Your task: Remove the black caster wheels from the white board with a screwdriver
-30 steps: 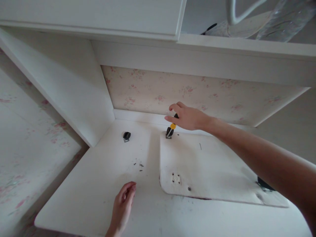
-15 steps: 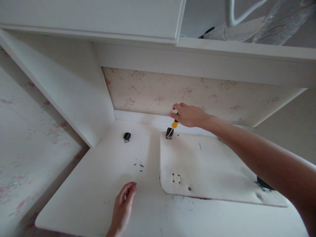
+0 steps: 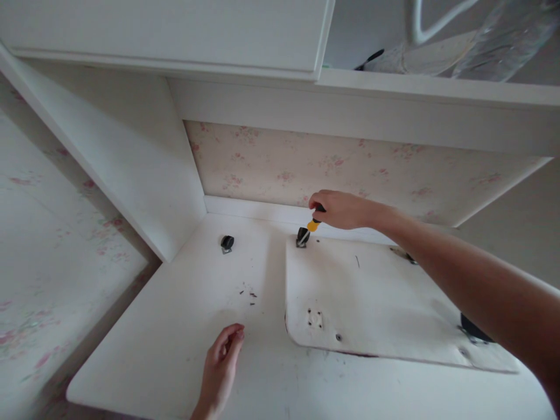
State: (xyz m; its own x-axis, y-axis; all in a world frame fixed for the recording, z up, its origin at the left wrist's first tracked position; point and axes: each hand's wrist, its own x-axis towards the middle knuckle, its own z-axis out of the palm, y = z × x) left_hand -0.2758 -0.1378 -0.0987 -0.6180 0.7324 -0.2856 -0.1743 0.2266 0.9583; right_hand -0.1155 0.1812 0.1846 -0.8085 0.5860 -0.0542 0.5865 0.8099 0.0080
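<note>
My right hand (image 3: 339, 209) grips the black end of a yellow-and-black screwdriver (image 3: 312, 226). Its metal shaft slants down to the mounting plate of a black caster (image 3: 302, 235) at the far left corner of a white board (image 3: 371, 297). Curled, with thumb and fingertips together, my left hand (image 3: 222, 356) rests low over the desk; I cannot make out what it holds, if anything. Several small dark screws (image 3: 252, 296) lie beyond its fingertips. A detached black caster (image 3: 227, 242) stands further back on the left. Several screw holes (image 3: 314, 318) mark the board's near left corner.
The white desk (image 3: 153, 338) carries the board. Another caster (image 3: 475, 329) sits at the board's right end, partly behind my forearm. A white cabinet (image 3: 175, 35) and a shelf (image 3: 437, 81) holding plastic-wrapped items overhang the back. A side panel (image 3: 126, 151) stands left.
My right hand's fingers have gone from spread to closed around the screwdriver handle, and the hand has shifted slightly right. My left hand stays in about the same place.
</note>
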